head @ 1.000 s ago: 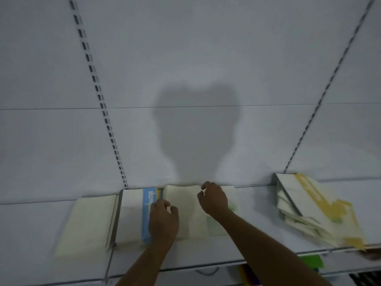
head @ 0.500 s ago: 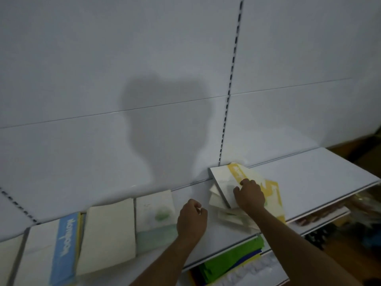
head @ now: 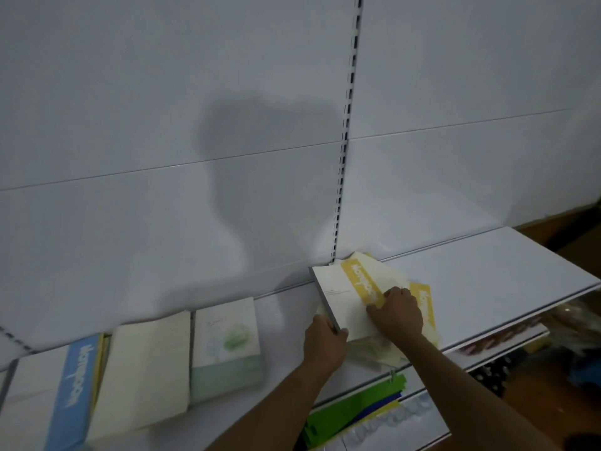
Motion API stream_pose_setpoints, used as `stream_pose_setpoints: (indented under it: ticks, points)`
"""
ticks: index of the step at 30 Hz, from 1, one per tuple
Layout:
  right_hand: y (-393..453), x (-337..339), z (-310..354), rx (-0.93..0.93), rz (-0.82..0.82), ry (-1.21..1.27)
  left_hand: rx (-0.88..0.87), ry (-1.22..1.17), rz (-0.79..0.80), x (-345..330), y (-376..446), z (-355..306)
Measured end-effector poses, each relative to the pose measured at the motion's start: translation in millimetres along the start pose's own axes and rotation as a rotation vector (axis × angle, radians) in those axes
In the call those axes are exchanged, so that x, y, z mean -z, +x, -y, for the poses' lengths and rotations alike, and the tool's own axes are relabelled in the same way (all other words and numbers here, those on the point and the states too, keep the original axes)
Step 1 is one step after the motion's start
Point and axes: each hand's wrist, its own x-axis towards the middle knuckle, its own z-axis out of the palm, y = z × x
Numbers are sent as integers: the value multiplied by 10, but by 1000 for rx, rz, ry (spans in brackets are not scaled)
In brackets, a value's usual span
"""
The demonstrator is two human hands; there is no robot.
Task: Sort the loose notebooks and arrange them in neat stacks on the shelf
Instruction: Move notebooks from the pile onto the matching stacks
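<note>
A loose heap of white notebooks with yellow bands lies on the white shelf (head: 487, 275), right of the slotted upright. The top yellow-band notebook (head: 344, 294) is tilted up at its left edge. My left hand (head: 325, 343) grips its near left corner. My right hand (head: 396, 312) presses down on its cover, fingers curled over the yellow band. Another yellow-band notebook (head: 424, 305) shows beneath it. To the left lie three neat piles: a green-tinted notebook (head: 227, 340), a plain cream notebook (head: 146, 375) and a blue-band notebook (head: 65, 395).
The shelf's back panel rises straight behind the piles, with a slotted upright (head: 344, 157). Bare shelf stretches to the right of the heap. On the shelf below lie green and blue folders (head: 354, 408) and wrapped goods (head: 507, 336).
My left hand moved right from the bare shelf to the near left corner of the top yellow-band notebook. My right hand stays on its cover. The camera came closer.
</note>
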Motion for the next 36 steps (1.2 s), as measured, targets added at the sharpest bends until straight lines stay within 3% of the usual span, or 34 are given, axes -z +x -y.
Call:
stream_pose_setpoints:
  ticks: [6,16,20,27,36]
  points:
    - [-153,-18,397,-14,20,254,-89,-65,-114,445,-55,271]
    - [-990,-572,2191,291,164,466,-83,-94,-415,2135,-396,1201]
    - [-1566,-889,2859,450,229,462,-31,-98,-619,2780,-665,1751]
    - [-2424,-1466,3658,556,380,324,111,-126,-793,3539,-1100,2599]
    - [-2835,-1937,3998,566,459,56,192,1,-769,3848,-1196,3136]
